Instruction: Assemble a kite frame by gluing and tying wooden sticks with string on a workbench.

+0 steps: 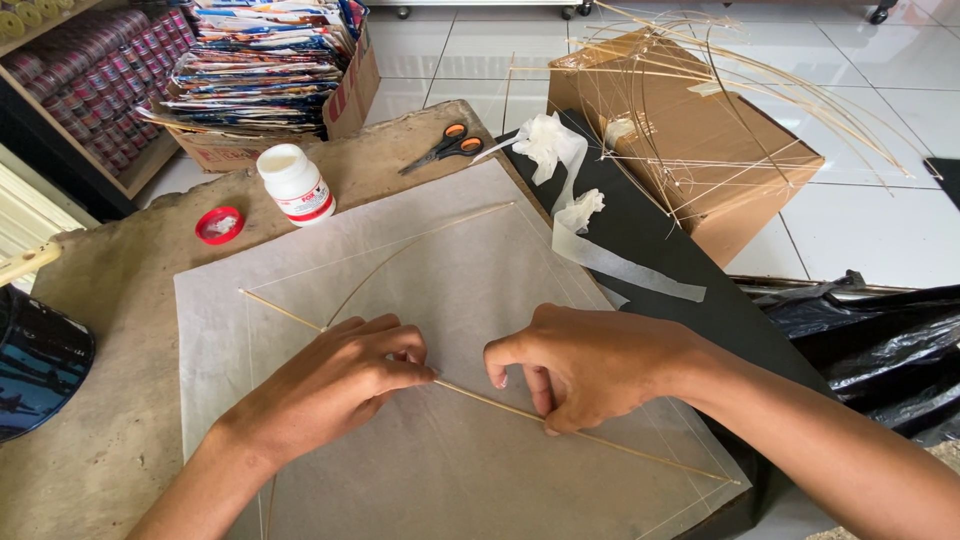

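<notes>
I see my left hand (335,385) and right hand (580,365) pressing a thin bamboo stick (480,398) onto translucent paper (450,270) on the desk (110,300), fingers pinching the stick; a glue bottle (294,184) stands nearby.

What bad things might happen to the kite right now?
The thin paper sheet might tear or crease, since both the left hand and the right hand press on it. The thin bamboo stick under the fingers might snap. The open glue bottle stands near the paper's edge and might tip and spill.
</notes>
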